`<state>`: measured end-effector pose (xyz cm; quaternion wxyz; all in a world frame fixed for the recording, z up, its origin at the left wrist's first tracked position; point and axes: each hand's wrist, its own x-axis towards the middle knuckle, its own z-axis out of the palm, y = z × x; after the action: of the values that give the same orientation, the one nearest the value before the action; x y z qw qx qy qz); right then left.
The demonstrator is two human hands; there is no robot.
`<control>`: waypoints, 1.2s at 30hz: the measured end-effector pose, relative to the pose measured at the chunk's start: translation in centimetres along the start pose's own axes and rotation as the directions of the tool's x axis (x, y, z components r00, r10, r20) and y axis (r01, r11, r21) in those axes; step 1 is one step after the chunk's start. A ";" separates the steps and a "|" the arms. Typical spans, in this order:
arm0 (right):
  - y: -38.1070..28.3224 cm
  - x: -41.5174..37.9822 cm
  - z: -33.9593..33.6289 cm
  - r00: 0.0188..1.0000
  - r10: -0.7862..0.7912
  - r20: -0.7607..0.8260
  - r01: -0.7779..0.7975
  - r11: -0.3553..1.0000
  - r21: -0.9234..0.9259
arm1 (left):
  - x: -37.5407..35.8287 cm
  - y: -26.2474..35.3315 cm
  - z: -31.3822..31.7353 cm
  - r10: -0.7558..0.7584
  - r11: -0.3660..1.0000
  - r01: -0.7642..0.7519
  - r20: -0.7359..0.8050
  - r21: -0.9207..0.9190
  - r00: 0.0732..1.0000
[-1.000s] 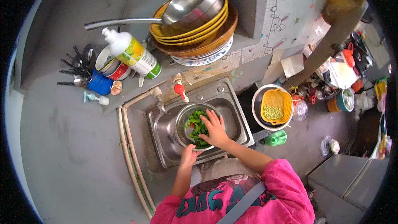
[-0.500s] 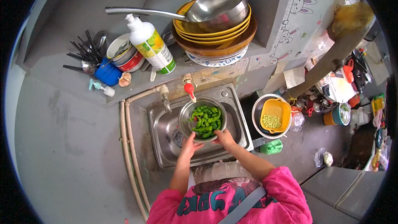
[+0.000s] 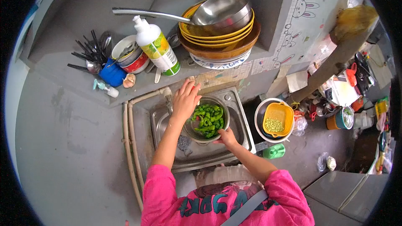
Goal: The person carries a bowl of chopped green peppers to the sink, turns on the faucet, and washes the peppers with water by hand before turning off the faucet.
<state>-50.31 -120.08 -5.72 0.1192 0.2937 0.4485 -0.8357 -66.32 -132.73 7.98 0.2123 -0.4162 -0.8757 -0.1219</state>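
A metal bowl (image 3: 227, 119) holding green peppers (image 3: 209, 119) is over the steel sink (image 3: 245, 136). My right hand (image 3: 226, 137) grips the bowl's lower right rim. My left hand (image 3: 186, 99) is raised at the tap, above the bowl's upper left edge, and covers the red tap handle. Its fingers show in part, bent and slightly apart; whether they grip the handle is hidden. A dark mesh-like scrubber (image 3: 183, 143) lies in the sink to the left of the bowl.
A yellow basket of pale green beans (image 3: 274, 125) sits in a white basin (image 3: 258, 116) right of the sink. A green jug (image 3: 274, 151) stands below it. The ledge behind holds a soap bottle (image 3: 157, 46), stacked bowls (image 3: 226, 42) and a blue utensil cup (image 3: 112, 74).
My left hand has let go of the bowl's lower left rim and moved up to the tap. My right hand still holds the bowl.
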 end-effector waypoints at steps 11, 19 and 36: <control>-0.2 -0.2 0.3 0.999 -0.026 0.035 0.025 0.999 0.039 | 1.4 2.5 2.1 -0.193 0.955 0.200 -0.053 0.221 0.980; -0.7 -0.6 0.8 0.999 -0.004 0.039 0.003 1.000 0.025 | 2.0 2.8 3.2 -0.246 0.904 0.270 -0.113 0.331 0.963; -2.1 0.5 1.6 1.000 0.021 -0.020 -0.023 0.995 -0.097 | 1.8 2.7 2.4 -0.288 0.934 0.280 0.000 0.222 0.958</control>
<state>-52.31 -120.16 -3.98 0.1384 0.3003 0.4864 -0.8088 -65.85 -128.85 6.88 0.2229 -0.2612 -0.9380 -0.0470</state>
